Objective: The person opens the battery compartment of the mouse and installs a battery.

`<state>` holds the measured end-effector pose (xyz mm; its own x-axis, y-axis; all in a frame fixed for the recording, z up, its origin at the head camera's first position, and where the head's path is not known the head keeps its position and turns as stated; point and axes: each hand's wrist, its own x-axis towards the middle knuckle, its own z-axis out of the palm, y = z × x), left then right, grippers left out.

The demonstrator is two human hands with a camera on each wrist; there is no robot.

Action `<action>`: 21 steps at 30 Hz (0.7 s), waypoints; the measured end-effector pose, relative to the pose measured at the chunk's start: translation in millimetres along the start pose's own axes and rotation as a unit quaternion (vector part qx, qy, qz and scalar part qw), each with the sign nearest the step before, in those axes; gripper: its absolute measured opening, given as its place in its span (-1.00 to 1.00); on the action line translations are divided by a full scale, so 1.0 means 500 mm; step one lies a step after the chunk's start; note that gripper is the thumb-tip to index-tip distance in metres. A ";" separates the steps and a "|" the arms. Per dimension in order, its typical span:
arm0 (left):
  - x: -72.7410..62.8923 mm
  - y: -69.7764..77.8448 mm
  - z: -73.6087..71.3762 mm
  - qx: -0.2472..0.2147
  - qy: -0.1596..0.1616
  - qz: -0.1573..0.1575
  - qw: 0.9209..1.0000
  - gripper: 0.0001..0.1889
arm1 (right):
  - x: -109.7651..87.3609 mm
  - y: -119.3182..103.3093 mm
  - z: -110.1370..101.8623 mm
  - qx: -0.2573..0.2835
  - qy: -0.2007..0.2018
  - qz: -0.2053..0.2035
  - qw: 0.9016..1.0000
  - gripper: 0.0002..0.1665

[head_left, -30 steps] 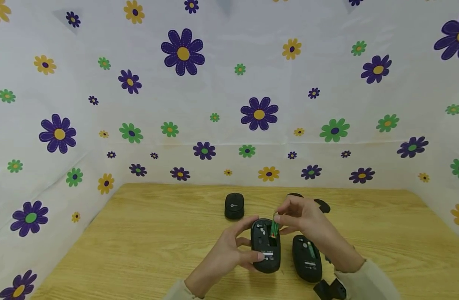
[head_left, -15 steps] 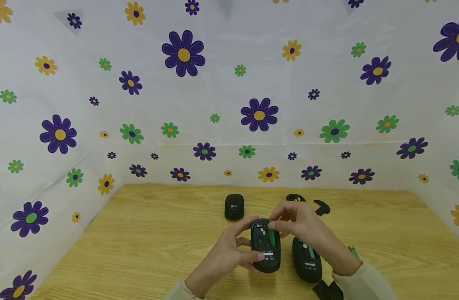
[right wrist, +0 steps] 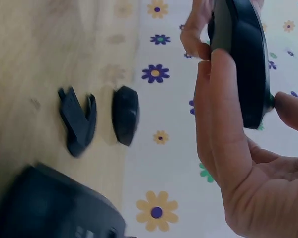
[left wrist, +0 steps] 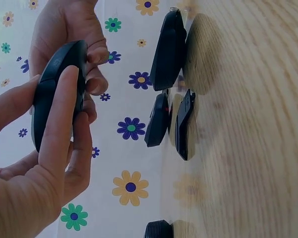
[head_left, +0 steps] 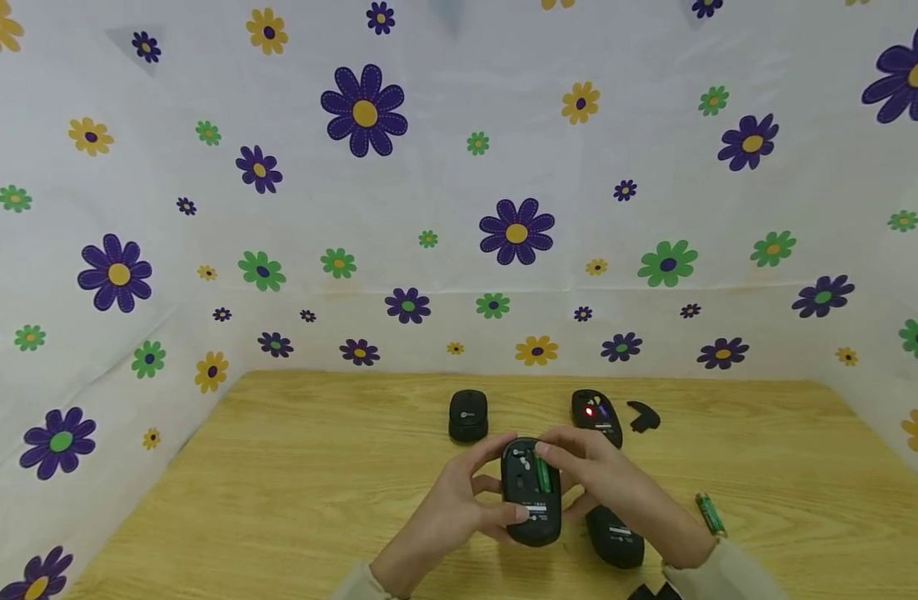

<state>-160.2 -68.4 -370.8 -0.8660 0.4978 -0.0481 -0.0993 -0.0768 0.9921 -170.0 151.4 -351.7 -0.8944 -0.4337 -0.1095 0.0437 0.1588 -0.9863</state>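
Observation:
My left hand [head_left: 455, 504] holds a black computer mouse [head_left: 519, 483] above the table, its underside facing up at the head camera. A green battery [head_left: 543, 477] lies in the mouse's battery slot. With its thumb at the top end of that battery, my right hand [head_left: 612, 479] holds the mouse's right side, fingers behind the shell. The right wrist view shows those fingers [right wrist: 223, 109] along the mouse's back and the thumb at the battery's end. In the left wrist view, the left fingers [left wrist: 59, 119] lie across the shell.
Partly under my right forearm lies another upturned mouse [head_left: 616, 542]. Behind it sits an upturned mouse [head_left: 597, 414] with a red light, beside a black cover piece [head_left: 643, 416]. A black mouse [head_left: 469, 415] stands back left. A loose green battery [head_left: 710, 514] lies right; black pieces [head_left: 654, 593] lie in front.
The battery pinched in my right hand has gone down into the held mouse's slot. My right hand has lowered, thumb now at the battery's end. The left hand stays put.

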 end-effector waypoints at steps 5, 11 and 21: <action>-0.001 -0.002 0.002 0.008 0.005 0.000 1.000 -0.15 | -0.001 0.016 0.005 0.052 -0.025 0.026 0.998 -0.30; -0.003 -0.001 -0.003 0.011 0.004 0.000 1.000 -0.16 | 0.001 0.022 0.015 0.062 -0.015 0.037 0.997 -0.29; -0.004 -0.004 -0.008 0.011 0.002 -0.003 1.000 -0.15 | -0.002 0.020 0.022 0.049 -0.006 0.023 0.998 -0.32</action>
<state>-160.2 -72.7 -373.0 -0.8671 0.4952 -0.0546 -0.0939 -0.0547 0.9941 -163.6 143.7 -362.9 -0.8852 -0.4383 -0.1561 0.1292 0.0908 -0.9875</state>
